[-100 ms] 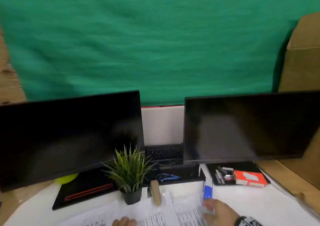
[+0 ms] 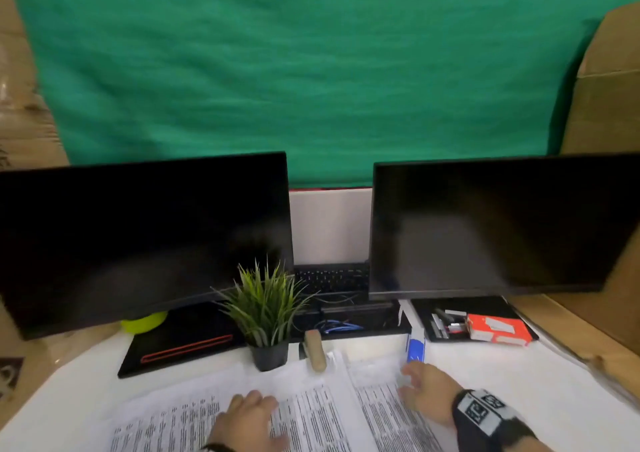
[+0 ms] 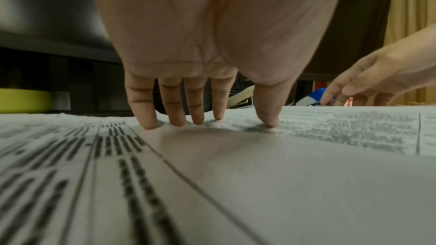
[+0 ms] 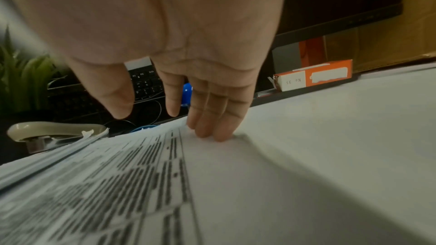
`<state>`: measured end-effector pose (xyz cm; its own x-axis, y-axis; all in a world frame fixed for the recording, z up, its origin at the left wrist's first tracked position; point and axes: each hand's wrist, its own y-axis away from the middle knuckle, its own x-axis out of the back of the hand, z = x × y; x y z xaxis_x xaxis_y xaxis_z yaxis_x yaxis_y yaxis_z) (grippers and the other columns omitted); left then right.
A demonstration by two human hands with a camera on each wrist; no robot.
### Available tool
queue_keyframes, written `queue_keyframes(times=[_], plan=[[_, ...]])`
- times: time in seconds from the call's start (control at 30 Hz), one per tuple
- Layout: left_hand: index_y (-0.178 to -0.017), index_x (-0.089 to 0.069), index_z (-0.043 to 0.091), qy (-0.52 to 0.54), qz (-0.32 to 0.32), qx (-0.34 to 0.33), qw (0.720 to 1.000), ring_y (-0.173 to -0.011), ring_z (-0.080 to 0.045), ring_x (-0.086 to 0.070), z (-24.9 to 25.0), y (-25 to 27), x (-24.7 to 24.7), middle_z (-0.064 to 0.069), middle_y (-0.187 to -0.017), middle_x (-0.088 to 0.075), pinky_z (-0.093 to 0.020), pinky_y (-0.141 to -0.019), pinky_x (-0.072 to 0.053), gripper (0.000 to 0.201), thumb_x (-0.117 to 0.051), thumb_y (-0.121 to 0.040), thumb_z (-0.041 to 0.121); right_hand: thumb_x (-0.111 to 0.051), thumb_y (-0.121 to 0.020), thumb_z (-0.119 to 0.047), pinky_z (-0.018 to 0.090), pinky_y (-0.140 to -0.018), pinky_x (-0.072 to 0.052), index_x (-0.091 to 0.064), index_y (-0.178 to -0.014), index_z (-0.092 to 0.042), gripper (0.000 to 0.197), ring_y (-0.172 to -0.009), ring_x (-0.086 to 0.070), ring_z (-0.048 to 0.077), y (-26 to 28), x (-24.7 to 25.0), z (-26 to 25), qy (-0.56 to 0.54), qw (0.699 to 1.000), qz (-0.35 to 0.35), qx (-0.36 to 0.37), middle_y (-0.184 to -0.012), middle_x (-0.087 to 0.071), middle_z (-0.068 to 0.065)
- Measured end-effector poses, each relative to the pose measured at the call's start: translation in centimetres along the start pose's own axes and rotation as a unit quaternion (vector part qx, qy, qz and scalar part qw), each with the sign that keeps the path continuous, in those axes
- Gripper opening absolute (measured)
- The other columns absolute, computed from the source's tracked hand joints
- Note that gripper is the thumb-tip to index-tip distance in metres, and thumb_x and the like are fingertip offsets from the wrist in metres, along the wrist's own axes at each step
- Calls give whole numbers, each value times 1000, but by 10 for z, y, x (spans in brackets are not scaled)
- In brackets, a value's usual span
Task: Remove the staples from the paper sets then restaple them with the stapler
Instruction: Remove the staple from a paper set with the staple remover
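Fingers of the left hand pressed flat, straight, on the paper sets lying on the white desk. The right hand, relaxed and holding nothing, touched the sheets' far edge. Beyond lay the beige stapler, then two dark monitors.

You can only really read "No 35" on the orange box; the papers' print is too blurry.
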<state>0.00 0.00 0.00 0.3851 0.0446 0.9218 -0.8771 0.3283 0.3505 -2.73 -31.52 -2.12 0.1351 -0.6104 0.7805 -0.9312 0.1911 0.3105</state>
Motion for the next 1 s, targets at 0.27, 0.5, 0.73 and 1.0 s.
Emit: queue_keyframes(times=[0.27, 0.5, 0.73, 1.0], plan=[[-150, -28, 24, 10, -17, -17, 1000, -141, -22, -20, -4, 19, -19, 4, -152, -27, -47, -113, -29, 87, -60, -80, 65, -56, -86, -53, 31, -98, -44, -44, -134, -16, 62, -115, -55, 23, -2, -38, -93, -135, 989, 57, -10, -132, -54, 8], [-154, -1, 34, -14, -85, -29, 996, -148, -30, 4, -16, 17, -34, 5, -163, 5, -54, -118, -14, 96, -53, -82, 71, -29, -100, -45, 33, -90, -43, -51, -124, -9, 48, -113, -56, 32, -24, -63, -150, 33, 997, 66, 31, -122, -57, 19], [-151, 9, 42, -21, -120, -27, 992, -147, -30, 16, -24, 31, -38, 14, -160, 20, -65, -113, 3, 96, -48, -82, 75, -47, -97, -38, 38, -67, -54, -63, -102, 2, 44, -66, -60, 21, -6, -37, -121, -343, 920, 186, 18, -75, -64, 8], [-148, 16, 46, 1, -109, 16, 994, -145, -29, 24, -56, 73, -51, 14, -156, 29, -69, -110, 3, 98, -41, -77, 82, -42, -94, -2, 46, -84, -54, -53, -106, -4, 15, -78, -55, 21, 93, 27, -107, -654, 732, 76, 174, -87, -56, 9]])
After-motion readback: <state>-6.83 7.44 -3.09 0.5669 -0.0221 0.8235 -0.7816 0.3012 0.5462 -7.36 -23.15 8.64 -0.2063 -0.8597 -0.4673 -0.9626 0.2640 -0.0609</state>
